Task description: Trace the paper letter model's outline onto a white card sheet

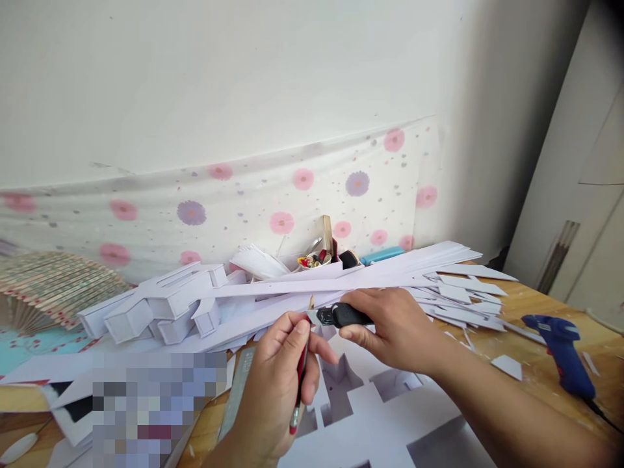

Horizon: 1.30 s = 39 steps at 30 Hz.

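The left hand (283, 377) has its fingers clamped on a red pencil (298, 390), held upright with its tip near a knife blade. The right hand (394, 328) has its fingers clamped on a black utility knife (344, 316), the blade meeting the pencil tip above cut white paper (370, 403) on the wooden worktop (536, 370). A blue glue gun (560, 351) lies well apart to the right; folded white paper boxes (160, 305) sit left by the wall

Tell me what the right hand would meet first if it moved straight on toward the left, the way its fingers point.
Probably the left hand: the right hand points its black utility knife at the pencil tip there, almost touching. Depth is unclear.
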{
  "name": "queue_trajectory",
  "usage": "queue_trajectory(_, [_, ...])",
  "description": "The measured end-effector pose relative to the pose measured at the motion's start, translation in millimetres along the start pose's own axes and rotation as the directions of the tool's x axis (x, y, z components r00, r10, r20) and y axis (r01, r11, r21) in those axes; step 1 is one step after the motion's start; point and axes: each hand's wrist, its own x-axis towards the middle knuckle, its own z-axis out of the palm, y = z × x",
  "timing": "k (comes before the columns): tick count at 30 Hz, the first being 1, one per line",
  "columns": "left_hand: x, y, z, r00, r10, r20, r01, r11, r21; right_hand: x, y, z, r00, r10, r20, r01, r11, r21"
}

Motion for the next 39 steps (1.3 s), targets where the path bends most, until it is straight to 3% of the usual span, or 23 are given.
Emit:
queue_trajectory(7, [0,0,-0.2,0.998,-0.014,0.065,0.022,0.992,-0.124,2,2,10,0.999,-0.011,-0.032,0.011,1.000,-0.024])
queue_trajectory(9, [-3,1,1.3,0.995,-0.054,0.083,0.065,0.988,-0.137,6,13,9,0.991,0.125,-0.045,-0.129,0.986,-0.103])
queue_trajectory(10, [-5,1,2.1,0.992,-0.071,0.102,0.084,0.988,-0.127,9,23,6,0.969,0.238,-0.062,-0.245,0.958,-0.152])
queue_trajectory(12, [-8,2,2.6,0.990,-0.084,0.117,0.096,0.990,-0.106,12,46,-4,0.862,0.487,-0.136,-0.506,0.830,-0.233])
queue_trajectory(15, [-4,3,-0.1,0.997,-0.073,0.036,0.077,0.989,-0.124,13,68,-23,0.791,0.575,-0.207,-0.611,0.753,-0.243])
queue_trajectory(16, [-1,4,-1.6,0.997,-0.079,0.007,0.080,0.988,-0.134,11,68,-27,0.798,0.566,-0.208,-0.602,0.765,-0.229])
queue_trajectory(18, [6,3,-4.4,0.996,-0.090,-0.015,0.087,0.986,-0.144,9,56,-30,0.858,0.487,-0.166,-0.511,0.841,-0.175])
queue_trajectory(20, [13,3,-6.2,0.996,-0.089,-0.020,0.084,0.984,-0.156,6,36,-25,0.940,0.330,-0.092,-0.338,0.937,-0.093])
queue_trajectory(23, [17,2,-7.5,0.993,-0.116,-0.015,0.111,0.979,-0.168,4,11,-12,0.988,0.148,-0.039,-0.148,0.989,-0.010])
queue_trajectory(30, [7,0,-6.8,0.994,-0.105,0.023,0.106,0.993,-0.051,2,-2,5,0.999,0.033,-0.001,-0.033,0.999,0.005])
queue_trajectory(39, [8,-1,-4.0,0.998,-0.053,0.018,0.053,0.999,0.001,2,-3,9,0.996,0.002,-0.086,-0.004,1.000,-0.028])
